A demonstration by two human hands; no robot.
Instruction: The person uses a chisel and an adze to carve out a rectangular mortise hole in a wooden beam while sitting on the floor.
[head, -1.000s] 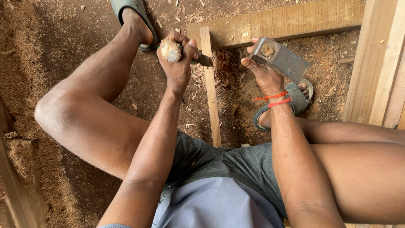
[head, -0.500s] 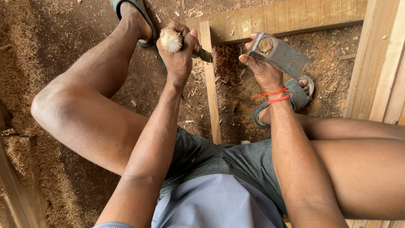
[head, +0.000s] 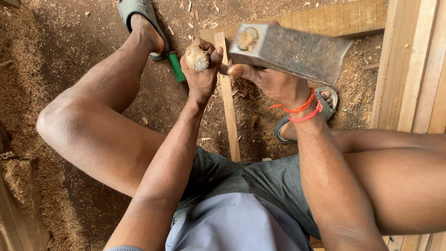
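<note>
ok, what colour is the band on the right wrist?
Red-orange; the band shows best in the head view.

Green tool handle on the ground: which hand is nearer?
Left. The left hand grips a wooden-topped chisel just right of the green tool handle, almost beside it. The right hand holds the metal block farther right, beyond the wooden strip.

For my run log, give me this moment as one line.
left hand: grips chisel handle over wood strip | right hand: holds hammer raised, blurred | floor: sawdust, green tool
</note>
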